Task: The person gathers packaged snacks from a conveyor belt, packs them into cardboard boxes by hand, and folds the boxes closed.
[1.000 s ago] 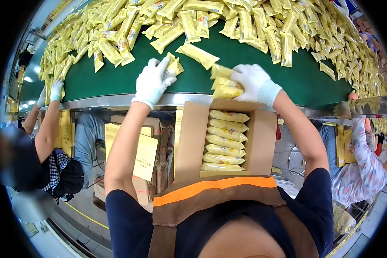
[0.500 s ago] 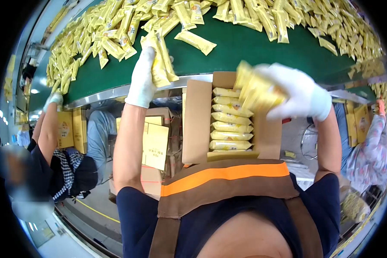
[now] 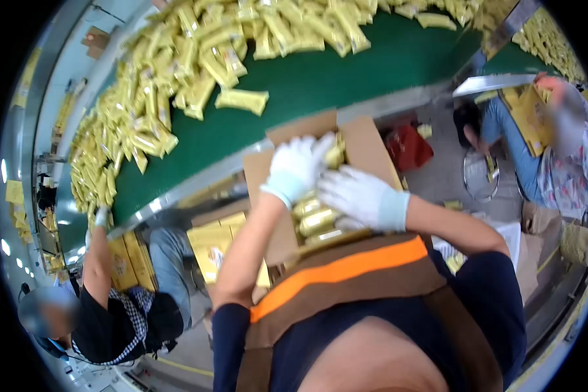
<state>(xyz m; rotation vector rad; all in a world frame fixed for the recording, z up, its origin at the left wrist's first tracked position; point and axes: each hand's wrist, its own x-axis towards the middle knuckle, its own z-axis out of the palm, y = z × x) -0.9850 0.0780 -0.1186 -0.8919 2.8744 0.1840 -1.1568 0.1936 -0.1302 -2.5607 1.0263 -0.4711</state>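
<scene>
Both hands wear white gloves and are inside an open cardboard box (image 3: 277, 242) in front of me. My left hand (image 3: 295, 164) is at the box's far left, its fingers bent round the near side of a yellow packet (image 3: 335, 155); part of the grip is hidden. Lower and to the right, my right hand (image 3: 362, 196) lies flat across the packed row, fingers stretched leftward and touching packets. Several yellow packets (image 3: 317, 219) show in the row below the hands. The rest of the row is covered by the gloves.
Beyond the box runs a green conveyor belt (image 3: 294, 88) with a heap of yellow packets (image 3: 209, 52). Flat yellow cartons (image 3: 215, 245) stand left of the box. A red bag (image 3: 408, 145) lies to the right. Co-workers sit on both sides.
Both hands have come down into the box with the packets they held. The right hand has flattened over the row. My view has turned, so belt and box appear tilted.
</scene>
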